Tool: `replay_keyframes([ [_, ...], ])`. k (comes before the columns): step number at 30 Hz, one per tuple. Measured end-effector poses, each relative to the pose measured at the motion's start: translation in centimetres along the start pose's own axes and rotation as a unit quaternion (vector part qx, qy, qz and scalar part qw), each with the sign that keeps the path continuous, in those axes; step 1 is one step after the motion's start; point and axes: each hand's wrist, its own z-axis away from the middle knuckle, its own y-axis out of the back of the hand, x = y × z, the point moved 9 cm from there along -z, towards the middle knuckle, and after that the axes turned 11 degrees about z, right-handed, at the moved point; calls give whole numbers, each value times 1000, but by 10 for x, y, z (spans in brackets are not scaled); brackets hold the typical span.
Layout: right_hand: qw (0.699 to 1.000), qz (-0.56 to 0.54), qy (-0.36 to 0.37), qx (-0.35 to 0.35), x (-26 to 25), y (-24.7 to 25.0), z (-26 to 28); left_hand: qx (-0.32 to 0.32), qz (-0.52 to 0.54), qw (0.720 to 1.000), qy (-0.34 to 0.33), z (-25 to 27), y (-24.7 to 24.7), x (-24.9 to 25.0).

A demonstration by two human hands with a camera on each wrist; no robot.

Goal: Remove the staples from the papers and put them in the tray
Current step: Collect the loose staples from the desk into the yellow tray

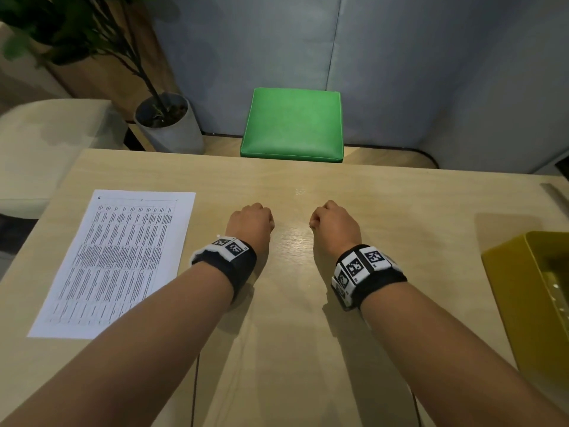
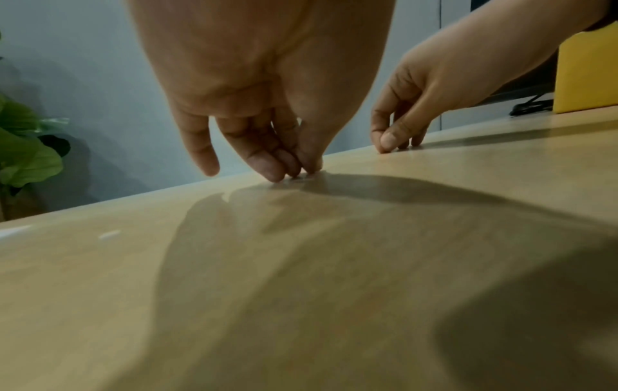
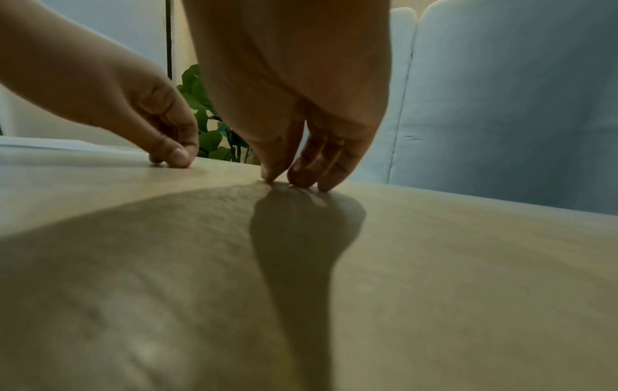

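Observation:
A printed sheet of paper (image 1: 114, 260) lies flat on the left of the wooden table (image 1: 400, 211); a small dark mark sits at its far left corner, and I cannot make out a staple. The yellow tray (image 1: 505, 266) stands at the table's right edge and shows as a yellow wall (image 2: 585, 74) in the left wrist view. My left hand (image 1: 252, 218) (image 2: 291, 169) and right hand (image 1: 332, 220) (image 3: 294, 177) are side by side mid-table. Both point their fingers down, tips touching the bare wood. Neither holds anything I can see.
A green stool (image 1: 292, 124) stands just past the table's far edge. A potted plant (image 1: 169, 124) is at the far left, with a pale seat (image 1: 46, 143) beside it. A grey-blue padded wall closes the back. A black cable (image 2: 531, 105) lies near the tray.

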Motion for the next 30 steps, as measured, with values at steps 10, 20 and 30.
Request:
replay_keyframes([
  [10, 998, -18, -29, -55, 11, 18, 19, -48, 26, 997, 53, 10, 12, -4],
  [20, 997, -66, -44, -23, 32, 54, 40, -1, 100, 993, 55, 18, 44, 15],
  [30, 992, -99, -71, 25, 83, 91, 73, 37, 108, 992, 53, 18, 64, 46],
])
